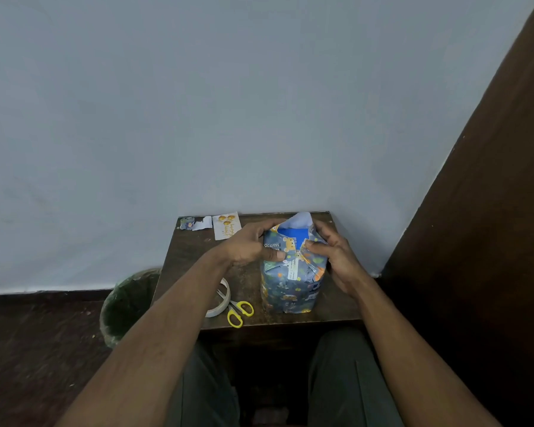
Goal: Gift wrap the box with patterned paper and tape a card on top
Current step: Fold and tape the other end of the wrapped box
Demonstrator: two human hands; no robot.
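On small wooden table (250, 282): box (292, 291) upright, patterned paper (290, 298) round its sides, top end unsealed. Left hand (250, 246) and right hand (336, 257) pinching top flaps. Risk: loosened pinch, flaps springing open; tape roll (222, 298) beyond both busy hands. Card (227, 229) unattached, near wall.

The wrapping paper (292, 283) is grey-blue with yellow and orange cartoon animals; a bright blue box (292, 233) shows at its open top. At ten o'clock lies a white card (227, 229) with gold balloons; at seven o'clock, yellow-handled scissors (238, 311) on the dark brown table (336, 306).
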